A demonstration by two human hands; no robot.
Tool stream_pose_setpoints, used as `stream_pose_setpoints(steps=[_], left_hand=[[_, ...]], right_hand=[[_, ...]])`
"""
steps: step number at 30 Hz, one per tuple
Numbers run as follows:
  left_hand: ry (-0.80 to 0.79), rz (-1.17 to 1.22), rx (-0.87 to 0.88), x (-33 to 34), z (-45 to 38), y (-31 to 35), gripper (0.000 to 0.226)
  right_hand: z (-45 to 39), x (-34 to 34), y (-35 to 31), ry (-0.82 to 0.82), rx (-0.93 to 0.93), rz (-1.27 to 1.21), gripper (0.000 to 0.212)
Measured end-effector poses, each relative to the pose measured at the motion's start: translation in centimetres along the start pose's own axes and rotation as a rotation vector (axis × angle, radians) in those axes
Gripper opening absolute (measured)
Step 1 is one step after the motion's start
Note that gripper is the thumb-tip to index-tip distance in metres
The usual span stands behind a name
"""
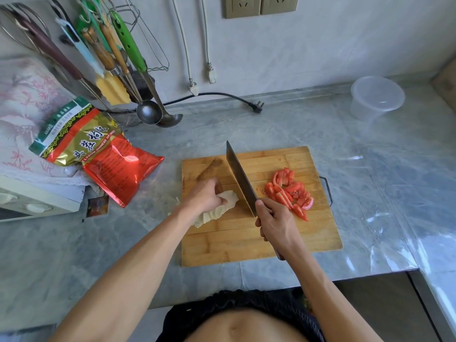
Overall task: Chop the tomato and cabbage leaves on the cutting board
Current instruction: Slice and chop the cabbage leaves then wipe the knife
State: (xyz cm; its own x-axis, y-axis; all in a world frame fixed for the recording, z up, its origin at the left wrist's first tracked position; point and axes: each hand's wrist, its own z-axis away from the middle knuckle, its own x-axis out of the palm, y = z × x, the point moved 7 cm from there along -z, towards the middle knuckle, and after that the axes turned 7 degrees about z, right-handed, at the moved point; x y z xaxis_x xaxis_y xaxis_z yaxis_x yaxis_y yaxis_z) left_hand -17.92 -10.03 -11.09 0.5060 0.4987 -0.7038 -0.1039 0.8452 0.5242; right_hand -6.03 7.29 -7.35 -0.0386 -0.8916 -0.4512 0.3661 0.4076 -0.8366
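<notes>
A wooden cutting board (259,243) lies on the grey marble counter. Chopped red tomato pieces (290,191) are heaped on its right side. Pale cabbage leaves (217,208) lie bunched on the board's left part, and my left hand (206,196) presses down on them with curled fingers. My right hand (276,224) grips the handle of a cleaver (240,177), whose blade stands edge-down on the board right beside the cabbage, between the leaves and the tomato.
A red and gold snack bag (98,154) lies left of the board, against a white appliance (37,201). A rack of hanging utensils (111,58) stands at the back left. A clear plastic container (376,97) sits at the back right. A loose black plug (256,106) lies behind the board.
</notes>
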Motion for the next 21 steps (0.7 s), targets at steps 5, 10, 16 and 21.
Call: stream_pose_setpoints(steps=[5, 10, 16, 21], left_hand=[[-0.018, 0.071, 0.01, -2.3, -1.0, -0.8, 0.038], [0.111, 0.088, 0.087, -2.4, -0.4, -0.9, 0.036], [0.328, -0.026, 0.265, -0.3, 1.7, -1.0, 0.045], [0.386, -0.053, 0.325, 0.2, 2.1, -0.9, 0.046]], right_hand=[[-0.3, 0.0, -0.6, -0.02, -0.011, 0.01, 0.033], [-1.0, 0.4, -1.2, -0.053, -0.042, 0.05, 0.036], [-1.4, 0.4, -2.5, -0.069, -0.107, 0.139, 0.033], [-0.5, 0.6, -2.0, -0.106, -0.109, 0.177, 0.036]])
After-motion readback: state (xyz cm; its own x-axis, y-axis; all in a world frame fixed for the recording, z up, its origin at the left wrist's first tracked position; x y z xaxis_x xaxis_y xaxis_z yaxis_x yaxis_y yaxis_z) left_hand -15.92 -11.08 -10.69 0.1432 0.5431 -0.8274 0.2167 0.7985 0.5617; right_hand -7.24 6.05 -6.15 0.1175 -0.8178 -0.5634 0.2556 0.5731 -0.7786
